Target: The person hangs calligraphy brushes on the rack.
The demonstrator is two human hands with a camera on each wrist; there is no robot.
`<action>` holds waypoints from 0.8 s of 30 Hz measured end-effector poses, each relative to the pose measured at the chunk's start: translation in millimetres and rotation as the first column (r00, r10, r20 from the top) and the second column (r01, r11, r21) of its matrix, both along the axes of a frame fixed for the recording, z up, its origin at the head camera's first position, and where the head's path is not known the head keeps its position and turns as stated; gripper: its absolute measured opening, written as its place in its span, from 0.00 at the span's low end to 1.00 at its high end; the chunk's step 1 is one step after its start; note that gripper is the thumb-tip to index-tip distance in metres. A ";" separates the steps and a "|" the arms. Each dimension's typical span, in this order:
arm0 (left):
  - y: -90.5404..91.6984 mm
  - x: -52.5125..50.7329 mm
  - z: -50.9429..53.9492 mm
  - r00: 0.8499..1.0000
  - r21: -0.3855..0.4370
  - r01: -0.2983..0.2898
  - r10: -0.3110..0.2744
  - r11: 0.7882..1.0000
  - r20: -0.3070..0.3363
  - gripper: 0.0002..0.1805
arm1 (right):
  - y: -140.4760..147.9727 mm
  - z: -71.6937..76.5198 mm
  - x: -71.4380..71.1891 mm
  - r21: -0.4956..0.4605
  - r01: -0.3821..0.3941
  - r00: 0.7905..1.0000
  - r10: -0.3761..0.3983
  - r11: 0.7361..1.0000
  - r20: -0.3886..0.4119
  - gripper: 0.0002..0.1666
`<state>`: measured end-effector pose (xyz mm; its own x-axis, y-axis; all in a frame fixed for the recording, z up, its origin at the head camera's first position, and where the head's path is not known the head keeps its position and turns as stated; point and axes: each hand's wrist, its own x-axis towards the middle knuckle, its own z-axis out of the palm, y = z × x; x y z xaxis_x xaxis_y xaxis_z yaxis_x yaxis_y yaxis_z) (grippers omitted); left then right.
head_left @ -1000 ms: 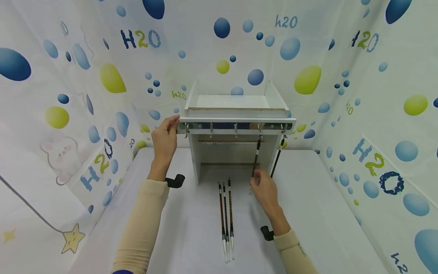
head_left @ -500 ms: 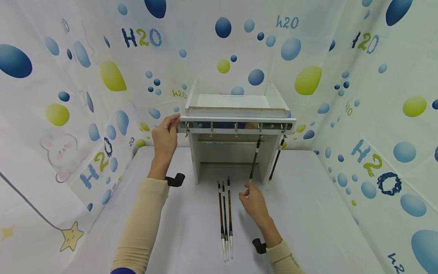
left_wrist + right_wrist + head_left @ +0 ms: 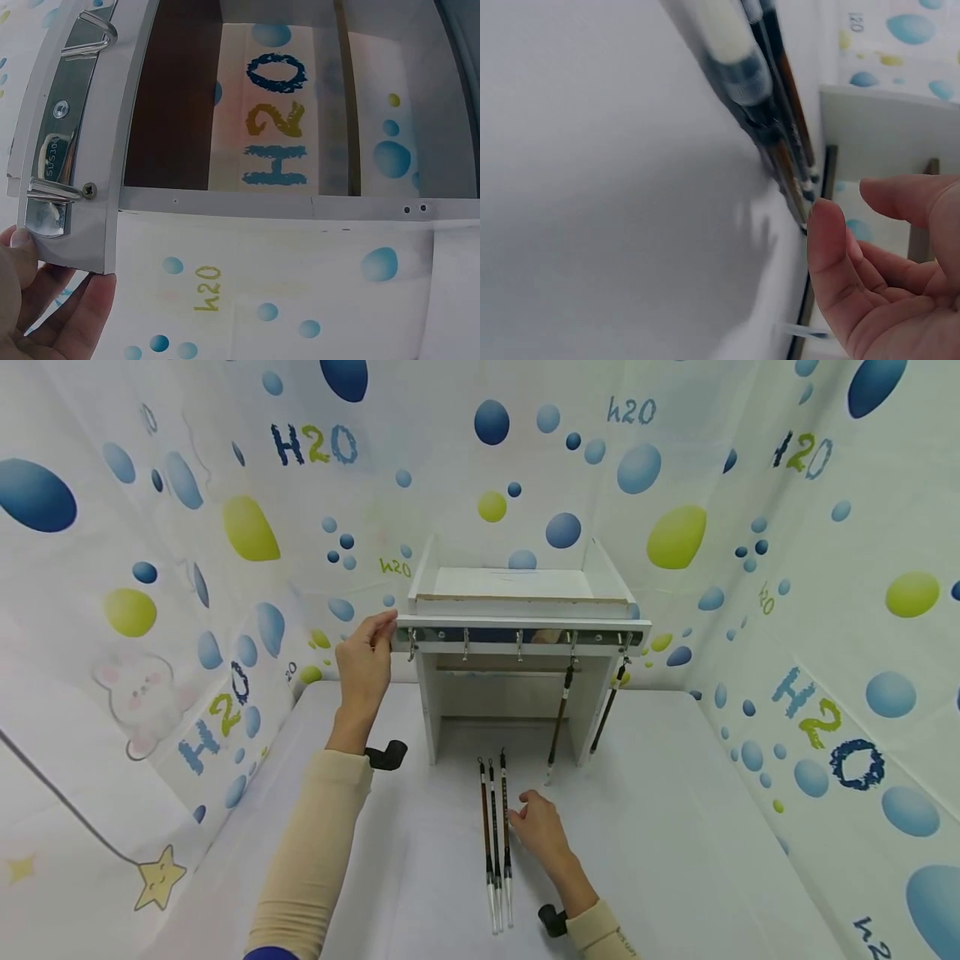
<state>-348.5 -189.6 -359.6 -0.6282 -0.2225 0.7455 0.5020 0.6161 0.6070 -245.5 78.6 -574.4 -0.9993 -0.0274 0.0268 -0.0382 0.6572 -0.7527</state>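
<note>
A white shelf (image 3: pixel 423 702) carries a metal hook rail (image 3: pixel 491 636) along its front board. At the rail's left end, my left hand (image 3: pixel 363 672) pinches the board between thumb and fingers; the left wrist view has the thumb (image 3: pixel 24 247) over its front face. Two capped calligraphy brushes hang from the right-hand hooks, an inner brush (image 3: pixel 558 718) and an outer brush (image 3: pixel 608 710). Three more calligraphy brushes (image 3: pixel 496 827) lie side by side on the table, loops toward the shelf. Just right of them hovers my right hand (image 3: pixel 542 828), thumb and fingers apart, holding nothing.
Three bare hooks (image 3: pixel 519 646) occupy the left and middle of the rail. White cloth covers the table (image 3: pixel 675 827), and patterned curtain walls (image 3: pixel 825 610) surround it on the back and both sides. The shelf's upper tray (image 3: pixel 517 583) has raised sides.
My right hand has let go of the inner hanging brush and moved down and left toward the lying brushes. That brush now hangs freely. The left hand has stayed at the board's end.
</note>
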 end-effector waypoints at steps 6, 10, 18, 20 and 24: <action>1.2 0.4 0.7 1.000 -0.001 0.000 0.000 1.000 0.001 0.13 | -4.8 -12.4 -0.9 0.036 -0.025 1.000 0.025 0.999 0.014 0.21; 2.0 1.0 0.3 1.000 0.000 0.000 0.000 1.000 0.004 0.13 | -6.9 -18.2 -0.5 0.046 -0.049 0.999 0.048 0.998 0.023 0.21; 2.6 2.3 1.4 1.000 0.011 0.005 -0.006 1.000 0.010 0.13 | -11.2 -21.0 1.2 0.068 -0.062 0.998 0.060 0.996 0.031 0.18; 2.2 1.8 1.6 1.000 0.009 0.003 -0.004 1.000 0.011 0.13 | -11.9 -21.7 1.0 0.071 -0.067 0.998 0.065 0.995 0.028 0.18; 1.3 0.8 1.1 1.000 0.004 -0.004 0.004 1.000 0.007 0.13 | -13.8 -24.9 -0.2 0.060 -0.076 0.996 0.073 0.995 0.043 0.18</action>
